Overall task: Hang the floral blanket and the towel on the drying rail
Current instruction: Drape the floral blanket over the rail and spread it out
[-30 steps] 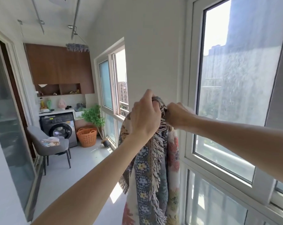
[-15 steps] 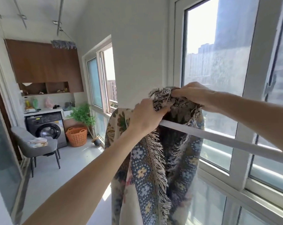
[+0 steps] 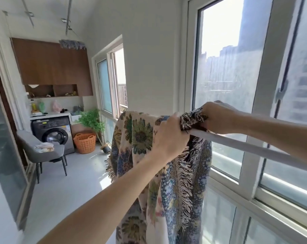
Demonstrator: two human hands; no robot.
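Observation:
The floral blanket [image 3: 140, 136], cream with sunflowers and a fringed edge, drapes over the white drying rail [image 3: 237, 143] that runs along the window. My left hand [image 3: 170, 136] grips the blanket on the near side of the rail. My right hand [image 3: 217, 118] clutches the dark fringed corner on top of the rail. Most of the blanket hangs down below both hands. A light towel [image 3: 43, 147] lies bunched on the grey chair [image 3: 41, 154] at the far left.
A washing machine [image 3: 52, 132], an orange laundry basket [image 3: 84, 142] and a potted plant [image 3: 92, 120] stand at the far end. Large windows [image 3: 226, 71] line the right side. Ceiling rails [image 3: 68, 16] run overhead. Grey floor [image 3: 61, 191] stretches to the left.
The blanket has gone from a held bundle to lying over the rail. My right hand has pulled the fringed corner to the right, and more sunflower fabric has spread to the left.

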